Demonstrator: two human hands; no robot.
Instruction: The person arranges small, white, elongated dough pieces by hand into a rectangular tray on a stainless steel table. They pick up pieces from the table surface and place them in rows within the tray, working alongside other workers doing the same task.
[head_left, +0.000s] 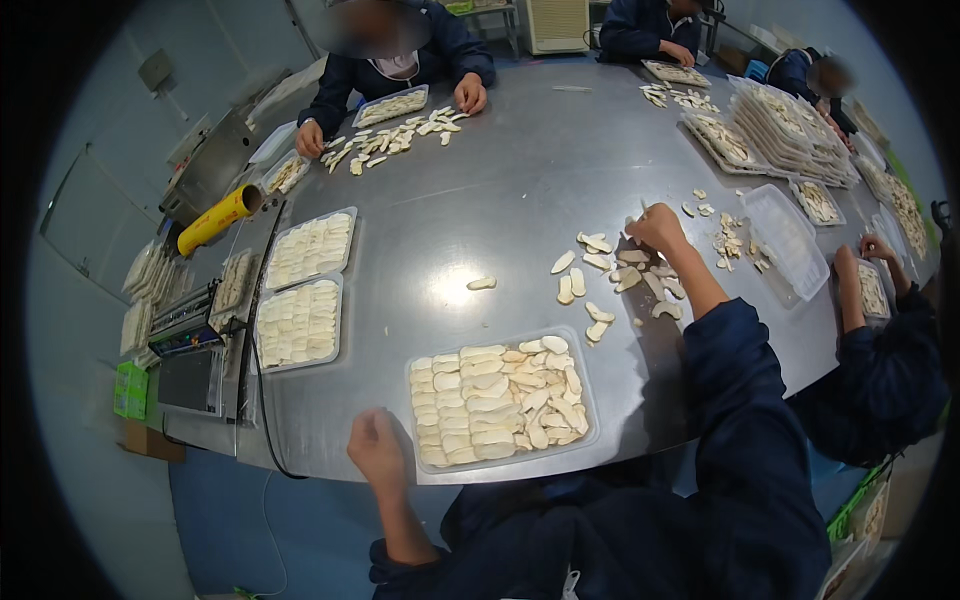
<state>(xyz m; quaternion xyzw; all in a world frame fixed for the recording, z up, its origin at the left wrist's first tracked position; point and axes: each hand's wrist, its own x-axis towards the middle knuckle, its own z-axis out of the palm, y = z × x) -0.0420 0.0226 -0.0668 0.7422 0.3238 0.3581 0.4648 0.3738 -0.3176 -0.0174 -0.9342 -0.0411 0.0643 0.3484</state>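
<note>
A clear plastic tray (592, 375) of pale slices, apparently sliced mushroom, lies at the near edge of the steel table (495, 172). Its left part has overlapping rows; its right part is a looser layer. My left hand (375, 442) rests by the tray's left side, fingers curled, contents hidden. My right hand (656, 225) reaches over the far side of a loose pile of slices (630, 277); something thin and pale shows at its fingertips, too small to name. One slice (481, 283) lies alone beyond the tray.
Two filled trays (300, 322) lie left, beside a wrapping machine (187, 337) with a yellow film roll (217, 217) and black cable. An empty tray (787, 240) and stacked filled trays (787, 135) lie right. Several co-workers sit around the table, one sleeve (892, 367) close at right.
</note>
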